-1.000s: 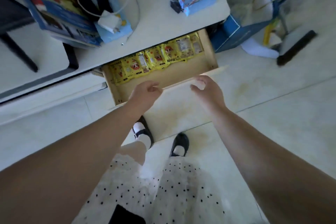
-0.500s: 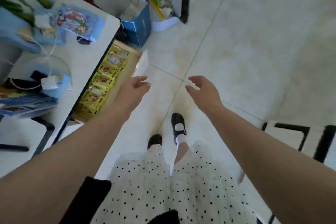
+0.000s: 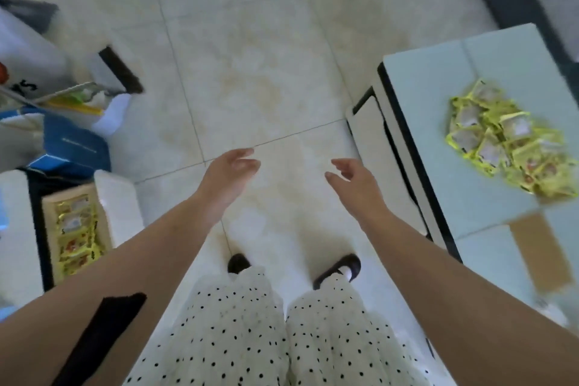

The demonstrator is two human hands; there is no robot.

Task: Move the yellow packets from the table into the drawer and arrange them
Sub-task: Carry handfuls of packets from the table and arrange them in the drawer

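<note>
Pale floor tiles (image 3: 250, 78) fill the middle of the frame. At the lower left, the open drawer (image 3: 103, 197) has a row of yellow packets (image 3: 76, 238) inside. At the right, more packets lie in a loose pile (image 3: 513, 141) on the pale tabletop (image 3: 438, 97). The left hand (image 3: 228, 175) and right hand (image 3: 354, 188) hang over the floor, fingers loose and holding nothing.

text: "S" partly legible | on: white bag (image 3: 28, 72) (rest blurred)

Head view, steeply down at floor (image 3: 250, 56)
</note>
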